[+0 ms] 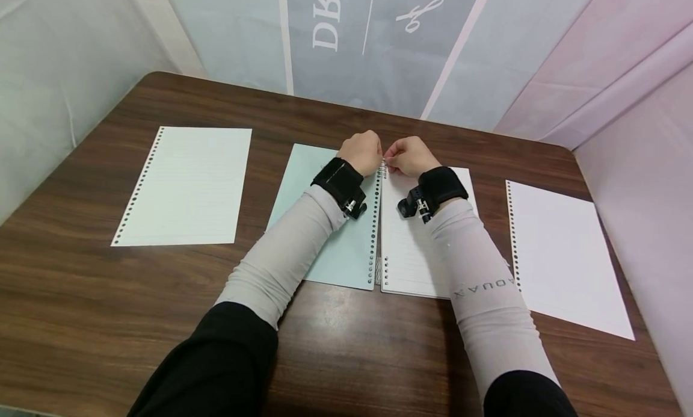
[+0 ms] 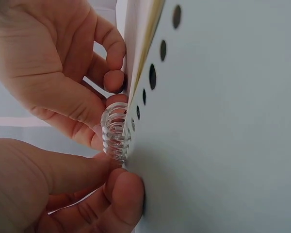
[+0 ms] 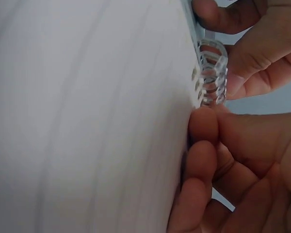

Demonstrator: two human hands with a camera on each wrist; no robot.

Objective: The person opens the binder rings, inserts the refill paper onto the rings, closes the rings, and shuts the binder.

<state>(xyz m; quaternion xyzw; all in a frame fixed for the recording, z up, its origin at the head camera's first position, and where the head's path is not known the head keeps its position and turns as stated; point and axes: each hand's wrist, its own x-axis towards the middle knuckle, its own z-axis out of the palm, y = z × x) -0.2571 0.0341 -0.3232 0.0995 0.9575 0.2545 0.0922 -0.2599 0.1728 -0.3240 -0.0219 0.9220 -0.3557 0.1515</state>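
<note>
A loose-leaf notebook lies open on the table. Its pale blue-green cover (image 1: 335, 248) is on the left, and a stack of lined paper (image 1: 414, 260) is on the right. Clear plastic binding rings (image 2: 115, 128) run up the middle, partly through the punched holes at the far end. There, my left hand (image 1: 361, 152) pinches the rings between thumb and fingers beside the cover. Across from it, my right hand (image 1: 411, 156) pinches the same rings (image 3: 213, 77) from the paper side. The fingertips of both hands nearly meet and hide part of the rings.
On the left of the brown wooden table (image 1: 325, 357) lies a loose lined sheet (image 1: 189, 185) with punched holes. Another punched white sheet (image 1: 568, 254) lies at the right, by the table's edge. A printed fabric curtain (image 1: 368, 62) hangs close behind the table.
</note>
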